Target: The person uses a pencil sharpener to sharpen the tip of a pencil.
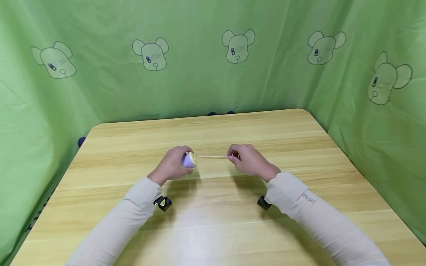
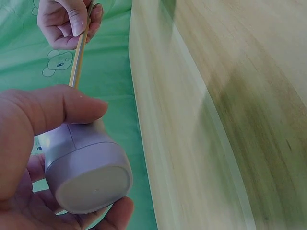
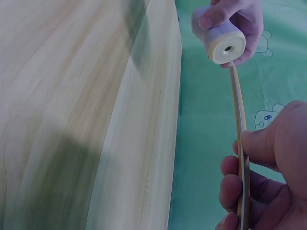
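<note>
My left hand (image 1: 173,165) grips a small purple pencil sharpener (image 1: 188,160), thumb on one side and fingers round the other. Its pale yellow end faces right, and in the right wrist view a dark round hole shows in that end face (image 3: 220,53). From the other side, my right hand (image 1: 250,159) pinches a slim yellow pencil (image 1: 214,157) between thumb and fingers. The pencil lies nearly level, its point toward the sharpener. A small gap separates them in the head view. The left wrist view shows the sharpener's flat, rounded base (image 2: 95,189). Both hands are above the table.
A light wood-grain table (image 1: 213,229) spreads beneath both arms. Green curtains (image 1: 196,88) with bear-head drawings hang behind it and at both sides. A small black device sits under each sleeve cuff, the left one (image 1: 163,203) and the right one (image 1: 264,203).
</note>
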The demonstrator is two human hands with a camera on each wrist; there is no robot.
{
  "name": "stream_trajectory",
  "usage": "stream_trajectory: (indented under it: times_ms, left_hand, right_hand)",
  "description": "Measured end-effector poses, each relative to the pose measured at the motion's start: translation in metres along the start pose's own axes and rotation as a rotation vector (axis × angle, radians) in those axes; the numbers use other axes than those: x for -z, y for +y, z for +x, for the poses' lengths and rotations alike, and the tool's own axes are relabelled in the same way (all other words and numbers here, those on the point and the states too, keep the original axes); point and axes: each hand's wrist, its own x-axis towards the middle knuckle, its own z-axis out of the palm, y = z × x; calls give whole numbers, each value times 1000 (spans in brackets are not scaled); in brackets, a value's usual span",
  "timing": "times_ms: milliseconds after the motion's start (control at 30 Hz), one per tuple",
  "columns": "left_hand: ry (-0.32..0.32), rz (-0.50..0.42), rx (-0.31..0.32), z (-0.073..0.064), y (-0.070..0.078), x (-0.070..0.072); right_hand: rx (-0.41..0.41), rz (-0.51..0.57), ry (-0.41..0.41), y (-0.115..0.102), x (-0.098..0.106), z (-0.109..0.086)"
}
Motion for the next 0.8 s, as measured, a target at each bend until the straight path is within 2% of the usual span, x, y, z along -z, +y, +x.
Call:
stream_trajectory:
  times_ms: [633,800]
  left_hand:
    - [-17,30,-52,3,4,0]
    - [-39,38,-74,3,6,-1]
  right_hand:
    - [52,-14,-19,-7,-3,3]
    - [75,-23,-34,-8,-4,3]
